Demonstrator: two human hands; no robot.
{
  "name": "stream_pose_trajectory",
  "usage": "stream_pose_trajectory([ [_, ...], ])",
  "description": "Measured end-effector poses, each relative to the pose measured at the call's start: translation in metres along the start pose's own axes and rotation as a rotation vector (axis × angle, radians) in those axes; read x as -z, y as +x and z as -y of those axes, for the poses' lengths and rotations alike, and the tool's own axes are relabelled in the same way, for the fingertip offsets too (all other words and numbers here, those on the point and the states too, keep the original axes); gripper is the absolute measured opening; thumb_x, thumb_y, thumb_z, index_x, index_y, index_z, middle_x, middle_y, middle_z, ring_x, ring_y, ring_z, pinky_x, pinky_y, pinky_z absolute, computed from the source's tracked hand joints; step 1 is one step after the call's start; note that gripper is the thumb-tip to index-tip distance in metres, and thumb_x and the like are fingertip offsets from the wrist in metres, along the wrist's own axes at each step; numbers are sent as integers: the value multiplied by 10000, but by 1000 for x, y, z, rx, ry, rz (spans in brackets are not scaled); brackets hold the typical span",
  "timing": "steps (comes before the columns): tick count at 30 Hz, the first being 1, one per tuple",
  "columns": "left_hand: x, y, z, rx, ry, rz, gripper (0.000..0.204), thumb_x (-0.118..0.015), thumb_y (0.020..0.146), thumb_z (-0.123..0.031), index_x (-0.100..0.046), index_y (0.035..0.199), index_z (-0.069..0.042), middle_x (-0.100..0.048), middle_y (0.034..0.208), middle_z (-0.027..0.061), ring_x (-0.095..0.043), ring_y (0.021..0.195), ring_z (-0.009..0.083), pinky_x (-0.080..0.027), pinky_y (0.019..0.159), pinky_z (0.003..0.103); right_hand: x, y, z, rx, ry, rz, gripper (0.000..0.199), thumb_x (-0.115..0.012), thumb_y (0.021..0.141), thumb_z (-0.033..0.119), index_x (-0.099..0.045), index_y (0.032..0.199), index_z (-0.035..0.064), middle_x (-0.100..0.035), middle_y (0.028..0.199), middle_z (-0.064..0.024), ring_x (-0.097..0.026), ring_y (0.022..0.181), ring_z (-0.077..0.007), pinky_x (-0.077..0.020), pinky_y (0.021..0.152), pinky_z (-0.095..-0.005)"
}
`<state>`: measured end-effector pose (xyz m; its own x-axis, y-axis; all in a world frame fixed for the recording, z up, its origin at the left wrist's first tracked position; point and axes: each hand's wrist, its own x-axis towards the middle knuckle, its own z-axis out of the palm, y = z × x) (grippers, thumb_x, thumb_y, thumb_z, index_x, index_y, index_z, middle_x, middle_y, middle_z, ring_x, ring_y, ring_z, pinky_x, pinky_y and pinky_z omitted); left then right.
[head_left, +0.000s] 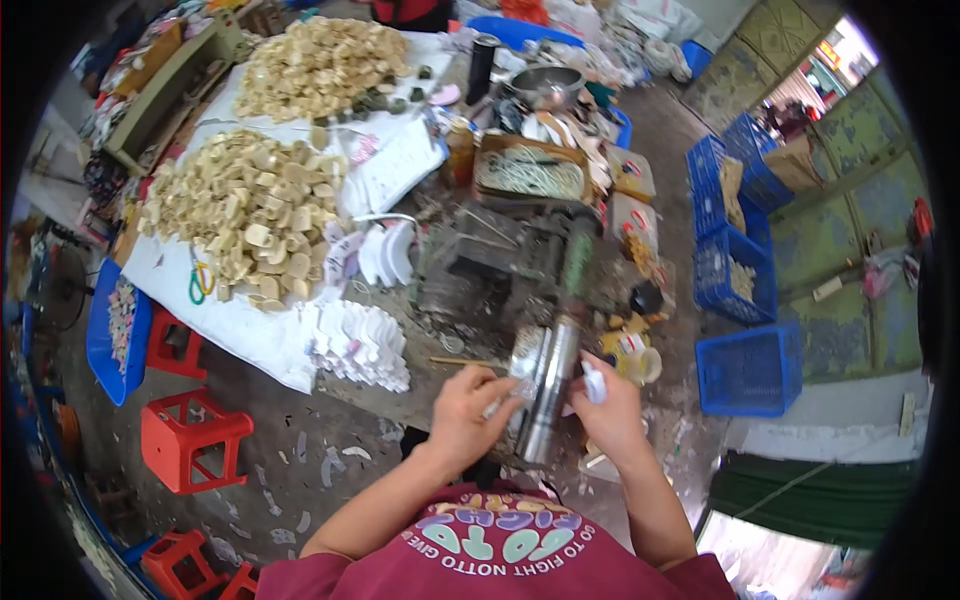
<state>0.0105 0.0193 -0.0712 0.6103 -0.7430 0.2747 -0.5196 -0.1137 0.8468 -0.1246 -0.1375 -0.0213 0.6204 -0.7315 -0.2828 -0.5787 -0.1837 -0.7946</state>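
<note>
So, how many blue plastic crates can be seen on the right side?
4: one at the lower right, one above it, and two further up. More may be hidden behind them.

Shiny metal lever [548, 388], probably steel

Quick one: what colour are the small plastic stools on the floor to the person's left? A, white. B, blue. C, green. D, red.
D: the small plastic stools standing on the floor beside the white-covered table are red, left of the person's left hand.
</note>
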Motion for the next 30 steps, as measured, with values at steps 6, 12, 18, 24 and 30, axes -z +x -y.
stream_pose_trajectory([
  [6, 14, -3, 34, 247, -277, -189, 90, -713, 780, -62, -671, 843, -13, -620, 865, 92, -617, 787, 205, -486, 717, 304, 6, 0, 4, 78, 114, -92, 520, -675, 775, 17, -532, 1271, -50, -664, 849, -17, -572, 759, -61, -477, 741, -226],
  [12, 157, -2, 135, 119, 544, -534, 104, -689, 704, -13, -601, 747, -48, -598, 709, 96, -574, 674, 305, -425, 641, 404, 10, -5, 33, 21, 163, -160, 529, -667, 791, 10, -515, 1295, -46, -635, 827, 3, -528, 700, -39, -443, 676, -185],
  [18, 196, -40, 222, 153, 991, -120, 48, -667, 708, -97, -637, 743, -85, -563, 790, 93, -547, 825, 302, -389, 792, 435, -3, 2, 53, 61, 125, -237, 514, -650, 813, 15, -512, 1305, -37, -604, 816, 1, -528, 721, -50, -443, 676, -194],
  [24, 168, -61, 204, 183, 724, -106, 100, -668, 686, -93, -656, 785, -83, -568, 838, 89, -547, 850, 280, -379, 831, 440, -9, 9, 68, 8, 103, -335, 495, -651, 814, 31, -531, 1291, -26, -605, 814, -1, -520, 697, -48, -441, 653, -197],
  [30, 175, -36, 182, 145, 580, -137, 186, -684, 678, -59, -671, 862, -87, -582, 864, 84, -559, 863, 266, -381, 824, 410, -27, 14, 78, -16, 28, -380, 504, -665, 800, 70, -536, 1275, -36, -580, 778, 14, -504, 694, -44, -423, 636, -193],
])
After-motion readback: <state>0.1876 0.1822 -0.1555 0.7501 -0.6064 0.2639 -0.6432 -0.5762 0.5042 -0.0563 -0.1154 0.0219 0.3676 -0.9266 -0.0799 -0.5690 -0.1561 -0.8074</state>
